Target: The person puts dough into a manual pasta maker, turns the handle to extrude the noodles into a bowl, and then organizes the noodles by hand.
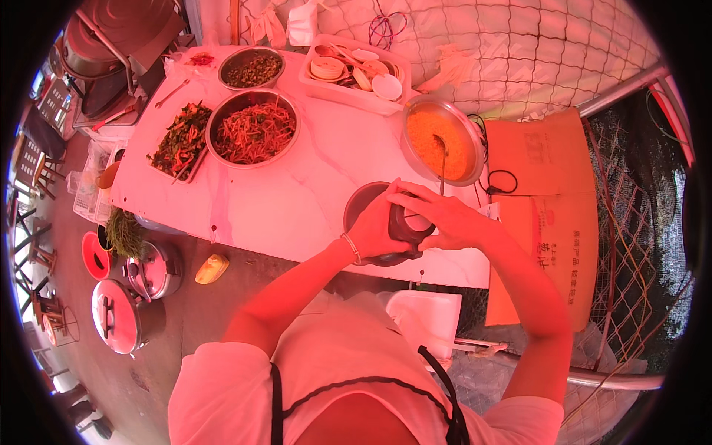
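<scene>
Both hands hold a small dark pot [409, 236] with a pale round top or inside, tilted over a wider dark bowl [361, 201] near the table's front edge. My left hand [378, 225] grips the pot's left side and wears a band at the wrist. Across its top and right side lies my right hand [445, 217]. Just beyond, a metal bowl of yellow-orange food [424, 146] has a ladle [443, 161] standing in it. How the pot meets the bowl is partly hidden by the hands.
On the marble-patterned table [328, 167] stand a metal bowl of shredded food [256, 133], a tray of chopped vegetables [181, 142], a smaller metal bowl [251, 69] and a plastic bin of dishes [356, 97]. Cardboard [539, 222] lies right; lidded pots [117, 317] stand on the floor left.
</scene>
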Action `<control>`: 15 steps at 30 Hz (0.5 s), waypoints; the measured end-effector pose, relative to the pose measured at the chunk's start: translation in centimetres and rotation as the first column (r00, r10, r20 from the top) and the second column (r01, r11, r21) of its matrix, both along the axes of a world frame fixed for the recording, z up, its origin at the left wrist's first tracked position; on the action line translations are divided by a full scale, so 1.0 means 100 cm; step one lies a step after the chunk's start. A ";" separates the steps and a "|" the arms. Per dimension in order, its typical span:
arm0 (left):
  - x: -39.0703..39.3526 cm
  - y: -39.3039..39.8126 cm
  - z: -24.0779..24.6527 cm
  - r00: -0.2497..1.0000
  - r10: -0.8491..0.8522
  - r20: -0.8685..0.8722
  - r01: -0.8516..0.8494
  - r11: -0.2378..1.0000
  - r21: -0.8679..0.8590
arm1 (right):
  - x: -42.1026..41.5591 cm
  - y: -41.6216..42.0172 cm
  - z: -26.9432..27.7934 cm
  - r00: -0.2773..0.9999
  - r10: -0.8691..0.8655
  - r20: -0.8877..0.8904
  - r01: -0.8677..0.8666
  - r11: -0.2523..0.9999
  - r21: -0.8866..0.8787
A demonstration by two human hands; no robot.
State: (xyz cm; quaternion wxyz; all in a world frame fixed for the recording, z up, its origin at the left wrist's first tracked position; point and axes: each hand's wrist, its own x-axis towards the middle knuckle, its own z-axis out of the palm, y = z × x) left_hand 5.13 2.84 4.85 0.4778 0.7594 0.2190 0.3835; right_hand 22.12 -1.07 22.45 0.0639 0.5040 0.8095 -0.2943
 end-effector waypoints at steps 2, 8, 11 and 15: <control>0.015 -0.001 -0.002 0.981 -0.033 0.190 0.047 0.996 -0.073 | 0.010 -0.003 -0.004 0.993 -0.023 -0.112 0.027 0.999 0.033; 0.007 -0.004 0.014 0.994 -0.040 0.107 0.051 0.993 -0.105 | 0.036 -0.011 -0.028 0.813 -0.363 -0.454 0.287 0.930 -0.230; 0.005 -0.002 0.019 0.991 -0.037 0.128 0.050 0.993 -0.103 | 0.022 -0.003 -0.019 0.678 -0.606 -0.415 0.406 0.780 -0.475; 0.005 0.000 0.029 0.983 -0.065 0.170 0.082 0.992 -0.099 | 0.019 -0.008 -0.033 0.623 -0.621 -0.477 0.450 0.782 -0.431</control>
